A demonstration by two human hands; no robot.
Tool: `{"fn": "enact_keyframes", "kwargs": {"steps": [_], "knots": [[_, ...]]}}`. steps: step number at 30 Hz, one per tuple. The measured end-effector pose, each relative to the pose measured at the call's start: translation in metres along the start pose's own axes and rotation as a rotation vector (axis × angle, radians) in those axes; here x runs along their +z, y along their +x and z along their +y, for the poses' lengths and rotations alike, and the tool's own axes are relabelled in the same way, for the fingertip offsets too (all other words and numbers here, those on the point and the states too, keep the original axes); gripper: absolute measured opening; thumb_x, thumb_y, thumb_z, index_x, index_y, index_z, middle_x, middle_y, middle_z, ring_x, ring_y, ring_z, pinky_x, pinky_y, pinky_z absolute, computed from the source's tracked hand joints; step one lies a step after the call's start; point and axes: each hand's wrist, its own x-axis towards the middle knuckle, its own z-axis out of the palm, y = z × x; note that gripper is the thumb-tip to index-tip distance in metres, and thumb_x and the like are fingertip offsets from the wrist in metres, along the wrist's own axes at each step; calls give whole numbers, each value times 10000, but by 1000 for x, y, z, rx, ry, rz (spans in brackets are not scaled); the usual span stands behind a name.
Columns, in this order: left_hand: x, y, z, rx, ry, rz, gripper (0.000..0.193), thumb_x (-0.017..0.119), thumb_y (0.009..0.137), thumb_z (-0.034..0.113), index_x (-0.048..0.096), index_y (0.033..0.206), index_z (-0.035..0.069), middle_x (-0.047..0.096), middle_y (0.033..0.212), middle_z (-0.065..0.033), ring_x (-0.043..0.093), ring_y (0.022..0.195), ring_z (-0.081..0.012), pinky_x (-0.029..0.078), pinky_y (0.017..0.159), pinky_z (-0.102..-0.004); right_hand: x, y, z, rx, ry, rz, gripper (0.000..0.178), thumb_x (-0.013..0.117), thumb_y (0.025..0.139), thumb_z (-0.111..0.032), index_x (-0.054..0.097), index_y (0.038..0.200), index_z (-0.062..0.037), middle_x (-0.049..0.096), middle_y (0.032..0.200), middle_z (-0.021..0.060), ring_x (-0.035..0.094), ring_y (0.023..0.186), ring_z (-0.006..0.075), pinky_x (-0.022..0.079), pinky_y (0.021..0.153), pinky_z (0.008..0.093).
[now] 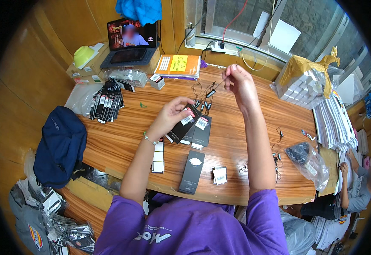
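My left hand [169, 119], wearing a beaded bracelet, grips black hang tags [181, 129] that carry white barcode stickers. Raised to the right, my right hand [240, 87] pinches a thin black hang-tag string [211, 93] with a small dark toggle on it. Several more such strings [205, 106] lie loose on the table between my hands. Just right of the held tags lie other black tags [202, 132]. Closer to me are a stack of black tags [191, 173], a small pile of barcode labels [220, 175] and a white label strip [158, 158], partly beside my left forearm.
Bundled black tags [107, 104] lie at the left, near a dark blue bag [61, 146]. A tablet [132, 34] and notebooks [178, 66] stand at the back. At the right are a wrapped box pack [302, 87], a plastic bag [310, 163] and another person [355, 191].
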Motion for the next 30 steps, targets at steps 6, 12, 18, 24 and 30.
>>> {"fn": "enact_keyframes", "kwargs": {"steps": [6, 12, 18, 24, 30], "knots": [[-17, 12, -26, -55, 213, 140, 232, 599, 842, 50, 535, 1063, 22, 636, 780, -45, 581, 685, -67, 455, 596, -192, -10, 36, 12, 37, 114, -33, 248, 380, 959, -193, 517, 779, -91, 591, 710, 32, 522, 575, 76, 422, 536, 211], [-16, 24, -58, -216, 513, 180, 203, 713, 727, 96, 598, 888, 52, 580, 612, -40, 544, 565, -99, 414, 521, -248, -13, 77, 59, 211, -13, -60, 265, 372, 962, -212, 527, 783, -92, 593, 663, 18, 532, 534, 83, 432, 503, 213], [-11, 16, -66, -130, 927, 238, 281, 751, 675, 207, 628, 890, 74, 550, 707, -64, 551, 645, -205, 435, 582, -332, -2, 106, 108, 319, -88, -41, 270, 387, 943, -207, 537, 759, -79, 582, 596, 35, 510, 447, 100, 383, 391, 240], [1, 7, -50, -77, 861, 303, 412, 676, 762, 204, 546, 1109, 22, 567, 824, -120, 567, 769, -249, 455, 676, -343, -11, 126, 143, 372, -166, -63, 229, 422, 900, -180, 549, 740, -78, 574, 573, 32, 501, 436, 112, 352, 360, 264], [10, -40, -34, -13, 823, 274, 363, 622, 808, 122, 515, 1140, 21, 523, 811, -61, 495, 636, -142, 441, 616, -278, -11, 135, 156, 409, -241, -69, 257, 421, 938, -227, 550, 756, -99, 565, 582, 21, 511, 477, 103, 400, 438, 248]]}}
